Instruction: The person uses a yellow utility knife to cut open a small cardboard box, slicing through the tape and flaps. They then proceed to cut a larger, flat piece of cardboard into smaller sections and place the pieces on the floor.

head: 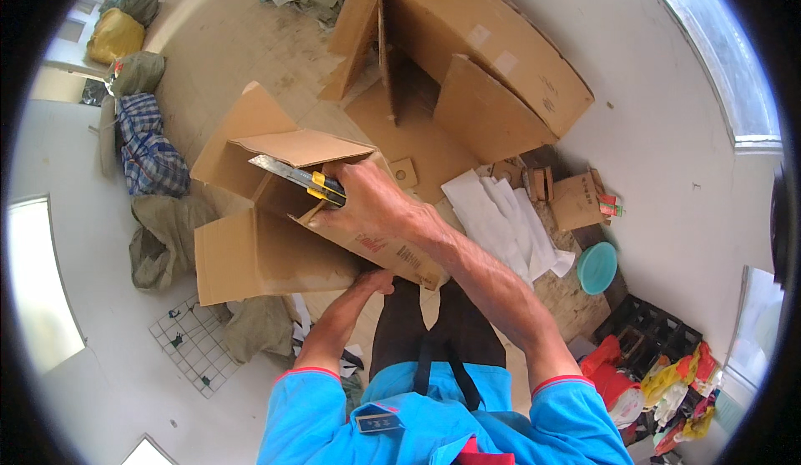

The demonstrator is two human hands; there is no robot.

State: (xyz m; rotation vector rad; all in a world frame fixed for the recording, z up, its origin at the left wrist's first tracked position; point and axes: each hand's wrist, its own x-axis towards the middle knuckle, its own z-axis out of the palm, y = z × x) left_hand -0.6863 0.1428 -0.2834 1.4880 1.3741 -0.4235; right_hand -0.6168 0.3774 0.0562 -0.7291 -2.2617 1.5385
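A cardboard box (300, 239) with its flaps spread is held up in front of my legs. My right hand (360, 199) grips a yellow and black utility knife (319, 186), its blade extended to the upper left over the box's opening. The same hand rests on the box's upper edge. My left hand (378, 282) is at the box's lower side near my thigh, its fingers partly hidden by the cardboard, and seems to support it from there.
A large open cardboard box (494, 45) lies ahead by the wall. White sheets (494, 221), a turquoise basin (597, 268) and a black crate (651, 333) are at the right. Sacks (166, 233), a checked bag (150, 152) and a wire grid (197, 346) stand left.
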